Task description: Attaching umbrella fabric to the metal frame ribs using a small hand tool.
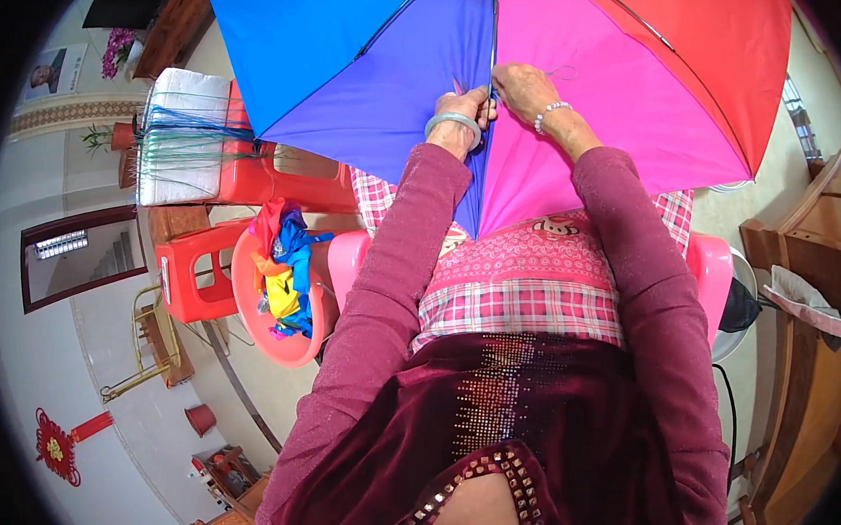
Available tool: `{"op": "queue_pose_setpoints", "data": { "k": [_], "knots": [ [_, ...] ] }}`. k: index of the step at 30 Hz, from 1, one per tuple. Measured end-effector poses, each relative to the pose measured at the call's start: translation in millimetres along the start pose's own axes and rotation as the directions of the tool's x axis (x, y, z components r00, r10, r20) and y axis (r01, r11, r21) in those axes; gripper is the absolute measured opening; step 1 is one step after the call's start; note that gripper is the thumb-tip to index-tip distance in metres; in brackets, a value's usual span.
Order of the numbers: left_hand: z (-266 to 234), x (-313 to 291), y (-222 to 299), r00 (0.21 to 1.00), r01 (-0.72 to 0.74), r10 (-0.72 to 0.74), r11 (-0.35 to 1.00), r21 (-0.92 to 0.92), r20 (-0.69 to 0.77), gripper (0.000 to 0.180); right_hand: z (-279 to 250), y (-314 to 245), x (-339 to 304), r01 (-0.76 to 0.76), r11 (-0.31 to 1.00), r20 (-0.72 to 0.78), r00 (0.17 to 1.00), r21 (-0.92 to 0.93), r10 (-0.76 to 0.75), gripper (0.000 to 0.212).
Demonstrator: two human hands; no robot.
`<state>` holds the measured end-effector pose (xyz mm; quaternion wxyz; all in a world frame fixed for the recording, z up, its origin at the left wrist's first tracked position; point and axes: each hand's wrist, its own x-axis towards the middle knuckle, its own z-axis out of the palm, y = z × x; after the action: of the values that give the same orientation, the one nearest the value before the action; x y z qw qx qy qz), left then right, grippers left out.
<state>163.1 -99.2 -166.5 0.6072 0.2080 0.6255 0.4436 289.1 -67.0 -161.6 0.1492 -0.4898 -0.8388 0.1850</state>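
Hands | I see left hand (pixel 465 108) and right hand (pixel 523 85) pinching the multicoloured umbrella (pixel 402 62) seam | pink basin (pixel 279 336) of cloth scraps (pixel 282 265) left.

A home doubling as a small workshop: wooden furniture (pixel 809 283) is standing at three o'clock, a red knot ornament (pixel 57 448) is hanging at eight, red stools (pixel 192 270) and a basin of fabric scraps (pixel 281 284) are sitting at nine.
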Motion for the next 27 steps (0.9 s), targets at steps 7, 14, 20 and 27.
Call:
{"op": "queue_pose_setpoints", "data": {
  "k": [7, 14, 20, 27],
  "knots": [
    [10, 3, -9, 0.985, -0.065, 0.055, 0.997, -0.051, -0.166, 0.011, 3, 0, -5, -0.141, 0.988, -0.039, 0.989, 0.063, 0.144, 0.017],
    [15, -7, -9, 0.978, -0.094, 0.074, 0.991, -0.094, -0.192, 0.017, -21, 3, -20, -0.189, 0.982, 0.148, 0.972, 0.018, 0.185, 0.035],
    [20, 0, -12, 0.990, -0.070, 0.056, 0.991, -0.112, -0.129, 0.019, -29, 13, -24, -0.216, 0.974, 0.207, 0.958, 0.066, 0.198, 0.038],
    [28, 12, -19, 0.998, -0.058, 0.057, 0.997, -0.051, -0.013, 0.017, -35, 28, -29, -0.218, 0.975, 0.214, 0.955, 0.033, 0.207, 0.036]
  ]
}}
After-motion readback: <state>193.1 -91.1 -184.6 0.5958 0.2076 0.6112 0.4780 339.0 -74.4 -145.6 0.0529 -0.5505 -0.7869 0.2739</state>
